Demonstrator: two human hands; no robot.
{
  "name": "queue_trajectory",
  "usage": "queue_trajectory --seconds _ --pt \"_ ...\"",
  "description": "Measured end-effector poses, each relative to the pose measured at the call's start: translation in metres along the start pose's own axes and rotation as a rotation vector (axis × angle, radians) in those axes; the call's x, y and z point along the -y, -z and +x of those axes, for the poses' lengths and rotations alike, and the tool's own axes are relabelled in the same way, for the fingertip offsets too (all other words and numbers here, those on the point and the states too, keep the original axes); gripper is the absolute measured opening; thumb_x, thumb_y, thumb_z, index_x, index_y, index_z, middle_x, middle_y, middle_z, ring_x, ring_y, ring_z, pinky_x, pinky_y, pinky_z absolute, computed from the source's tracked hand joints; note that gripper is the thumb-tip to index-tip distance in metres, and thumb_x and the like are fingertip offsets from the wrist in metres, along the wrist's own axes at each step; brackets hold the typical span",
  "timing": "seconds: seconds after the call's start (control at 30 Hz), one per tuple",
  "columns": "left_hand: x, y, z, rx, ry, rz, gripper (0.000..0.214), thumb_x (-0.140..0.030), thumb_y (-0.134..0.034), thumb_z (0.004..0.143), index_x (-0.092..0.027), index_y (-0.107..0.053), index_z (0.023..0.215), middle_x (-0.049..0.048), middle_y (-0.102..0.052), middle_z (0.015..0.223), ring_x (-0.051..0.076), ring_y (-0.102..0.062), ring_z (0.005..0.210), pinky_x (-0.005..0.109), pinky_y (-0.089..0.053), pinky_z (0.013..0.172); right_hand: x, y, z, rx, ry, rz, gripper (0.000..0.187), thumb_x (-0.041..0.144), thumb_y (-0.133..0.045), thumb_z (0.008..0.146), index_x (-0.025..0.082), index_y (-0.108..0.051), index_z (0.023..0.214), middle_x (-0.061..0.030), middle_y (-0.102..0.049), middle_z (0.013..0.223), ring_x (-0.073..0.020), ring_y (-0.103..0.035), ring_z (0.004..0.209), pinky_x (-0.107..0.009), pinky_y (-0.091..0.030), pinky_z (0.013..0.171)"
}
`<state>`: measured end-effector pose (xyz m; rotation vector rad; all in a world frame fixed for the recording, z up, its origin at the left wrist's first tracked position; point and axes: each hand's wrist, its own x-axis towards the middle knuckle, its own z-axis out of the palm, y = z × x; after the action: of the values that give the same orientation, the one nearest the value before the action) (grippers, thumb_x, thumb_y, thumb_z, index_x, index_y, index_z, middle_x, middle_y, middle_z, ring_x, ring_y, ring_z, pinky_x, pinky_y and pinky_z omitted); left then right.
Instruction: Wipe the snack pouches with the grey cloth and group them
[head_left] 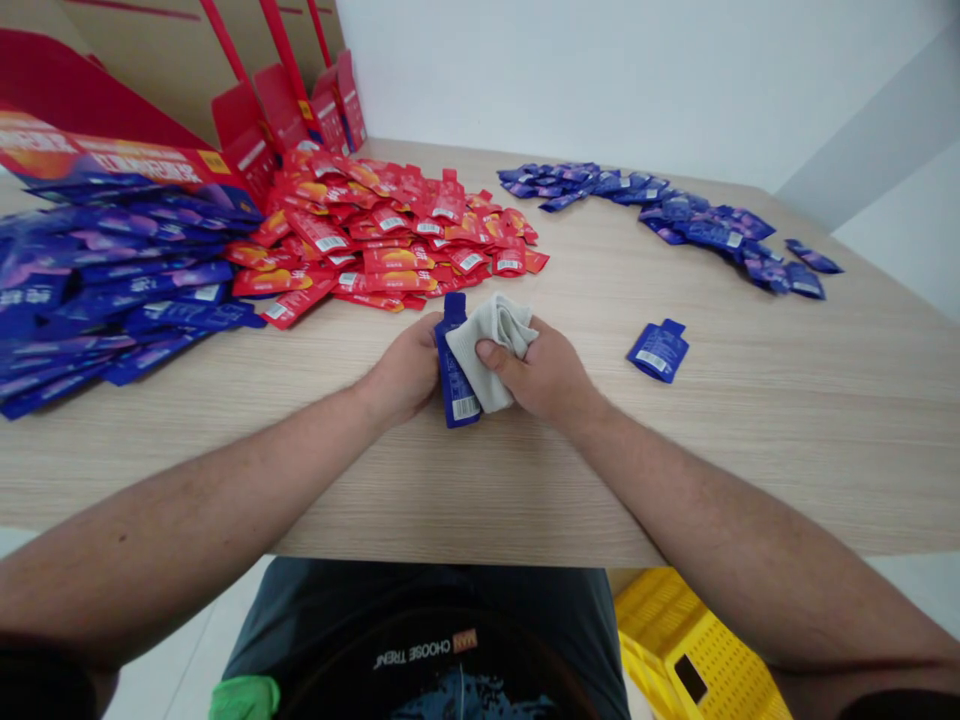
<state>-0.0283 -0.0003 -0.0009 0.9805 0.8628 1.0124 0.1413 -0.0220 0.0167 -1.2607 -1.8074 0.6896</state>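
My left hand (405, 372) grips a blue sachet (455, 385) upright just above the wooden table (750, 450), fingers wrapped round its left edge. My right hand (544, 375) is closed on a pale grey cloth (495, 335), thumb pressing it against the sachet's face. Both hands meet near the table's middle, close to the front edge. One single blue sachet (658, 350) lies flat to the right of my right hand.
A heap of red sachets (390, 235) lies behind my hands. Stacked blue sachets (112, 290) fill the left side, with red cardboard boxes (277, 110) behind. A scattered row of blue sachets (697, 220) runs along the far right. A yellow crate (697, 650) sits below the table.
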Motion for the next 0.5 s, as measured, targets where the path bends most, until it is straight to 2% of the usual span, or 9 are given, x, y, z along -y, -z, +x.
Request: queue_trajectory --seconds 0.13,0.23,0.33,0.43,0.5 --pt "-0.007 -0.002 -0.004 -0.058 -0.001 -0.096 0.021 -0.021 -0.073 0.072 -0.018 -0.061 0.089 -0.0006 -0.066 0.076 0.015 -0.065 0.071 0.031 -0.057 0.073 -0.002 0.002 0.002 -0.075 -0.03 -0.065 0.044 0.054 -0.063 0.088 0.019 -0.068 0.115 -0.0094 -0.076 0.111 -0.0281 -0.07 0.102 -0.043 -0.054 0.091" --pt "-0.009 -0.002 -0.007 0.03 -0.043 -0.142 0.019 -0.032 -0.068 0.08 -0.018 -0.058 0.088 0.001 -0.065 0.079 0.015 -0.064 0.073 0.03 -0.055 0.071 -0.006 0.004 0.004 -0.136 -0.033 -0.093 0.046 0.054 -0.061 0.089 0.019 -0.067 0.118 -0.0108 -0.075 0.115 -0.0291 -0.068 0.107 -0.044 -0.053 0.093" --pt "-0.005 0.001 -0.007 0.069 -0.093 -0.017 0.023 -0.037 -0.069 0.082 -0.019 -0.058 0.09 0.0003 -0.064 0.078 0.014 -0.06 0.069 0.027 -0.051 0.065 -0.008 0.006 0.006 -0.167 -0.039 -0.106 0.049 0.054 -0.06 0.09 0.017 -0.066 0.121 -0.0118 -0.074 0.114 -0.0293 -0.068 0.106 -0.044 -0.053 0.093" --pt "0.0 0.005 -0.005 -0.03 -0.129 0.169 0.022 -0.037 -0.069 0.082 -0.02 -0.055 0.083 -0.0032 -0.056 0.068 0.011 -0.05 0.057 0.023 -0.041 0.054 -0.008 0.009 0.006 -0.087 0.009 -0.137 0.049 0.055 -0.062 0.087 0.017 -0.067 0.118 -0.012 -0.074 0.111 -0.0292 -0.068 0.102 -0.043 -0.052 0.091" --pt "0.001 0.007 -0.005 -0.046 -0.14 0.233 0.022 -0.035 -0.068 0.083 -0.021 -0.051 0.078 -0.0051 -0.047 0.062 0.01 -0.042 0.053 0.023 -0.033 0.05 -0.008 0.014 0.007 -0.057 0.042 -0.203 0.05 0.056 -0.064 0.085 0.016 -0.068 0.115 -0.0132 -0.073 0.111 -0.0308 -0.067 0.102 -0.045 -0.052 0.089"
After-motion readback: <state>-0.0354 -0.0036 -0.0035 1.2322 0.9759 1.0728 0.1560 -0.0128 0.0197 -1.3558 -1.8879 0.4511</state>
